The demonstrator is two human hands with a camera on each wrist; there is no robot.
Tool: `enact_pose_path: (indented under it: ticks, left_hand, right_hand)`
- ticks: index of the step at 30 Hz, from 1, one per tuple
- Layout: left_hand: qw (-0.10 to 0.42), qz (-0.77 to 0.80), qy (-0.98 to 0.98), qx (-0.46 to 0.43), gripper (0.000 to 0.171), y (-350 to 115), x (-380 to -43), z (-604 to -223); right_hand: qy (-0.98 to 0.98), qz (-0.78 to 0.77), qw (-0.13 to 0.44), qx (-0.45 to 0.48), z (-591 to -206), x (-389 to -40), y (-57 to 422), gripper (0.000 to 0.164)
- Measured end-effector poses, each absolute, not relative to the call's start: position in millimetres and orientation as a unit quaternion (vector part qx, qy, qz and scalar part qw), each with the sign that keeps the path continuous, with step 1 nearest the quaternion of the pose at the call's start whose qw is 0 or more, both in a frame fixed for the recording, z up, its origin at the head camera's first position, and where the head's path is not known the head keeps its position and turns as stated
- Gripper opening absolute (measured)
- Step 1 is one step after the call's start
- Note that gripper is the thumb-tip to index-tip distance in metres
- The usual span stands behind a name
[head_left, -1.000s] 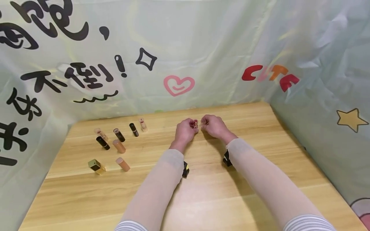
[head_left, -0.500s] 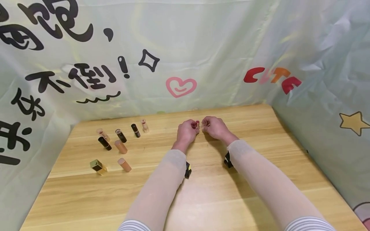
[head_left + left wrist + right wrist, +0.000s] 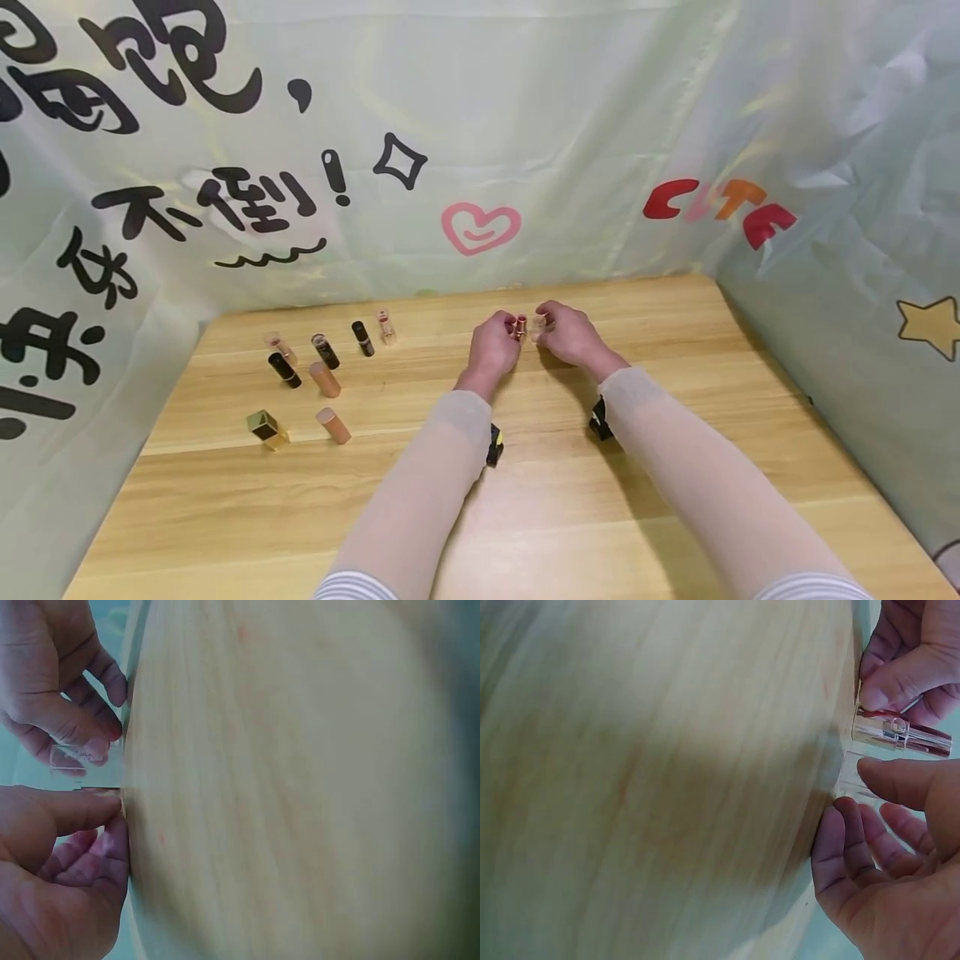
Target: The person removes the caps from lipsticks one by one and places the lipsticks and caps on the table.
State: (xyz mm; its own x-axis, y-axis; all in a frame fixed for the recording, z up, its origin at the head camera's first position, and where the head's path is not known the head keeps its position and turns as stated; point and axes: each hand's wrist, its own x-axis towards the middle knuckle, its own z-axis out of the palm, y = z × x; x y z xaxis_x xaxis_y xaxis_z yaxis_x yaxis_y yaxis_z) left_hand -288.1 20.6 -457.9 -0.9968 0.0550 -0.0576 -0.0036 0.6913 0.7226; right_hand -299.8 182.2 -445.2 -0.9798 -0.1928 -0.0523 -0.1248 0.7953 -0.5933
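Here, we list one red-and-gold lipstick tube (image 3: pixel 904 733), uncapped to our eye, upright at the far part of the wooden table (image 3: pixel 551 517); left hand (image 3: pixel 495 343) grasping it between thumb and fingers near its lower end. Item: one clear cap (image 3: pixel 66 758), just beside the tube, pinched between thumb and fingers of the right hand (image 3: pixel 567 335); whether cap and tube touch, we cannot tell. Also on the table, well apart to the left: two peach tubes (image 3: pixel 333 426), one gold square-topped tube (image 3: pixel 267 430), and a further group of clear and black tubes (image 3: pixel 363 338). Handling notes, as we judge the step — working cap and tube close together: we would keep the left pinch low and steady, so that the tube stays upright and its top stays free of fingers; we would hold the cap lightly by its sides, its axis in line with the tube's; we would move it straight, never aslant — a tilted rim could scrape the red top or tip the tube.
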Motion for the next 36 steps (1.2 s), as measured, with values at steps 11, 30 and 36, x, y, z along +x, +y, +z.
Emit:
enact_pose_path:
  ticks: [11,30,36]
  left_hand:
    - [-0.002,0.424,0.905,-0.019,0.017,-11,-256,-453]
    - [-0.16,0.531,0.825,-0.106,0.026,-84,-195,-426]
    - [-0.175,0.527,0.815,-0.166,0.034,-97,-188,-435]
  right_hand:
    - [0.922,-0.383,0.028,-0.047,-437,-277,181,0.056]
    - [0.859,-0.461,-0.175,-0.138,-404,-233,74,0.017]
    - [0.866,-0.475,-0.095,-0.123,-422,-241,38,0.019]
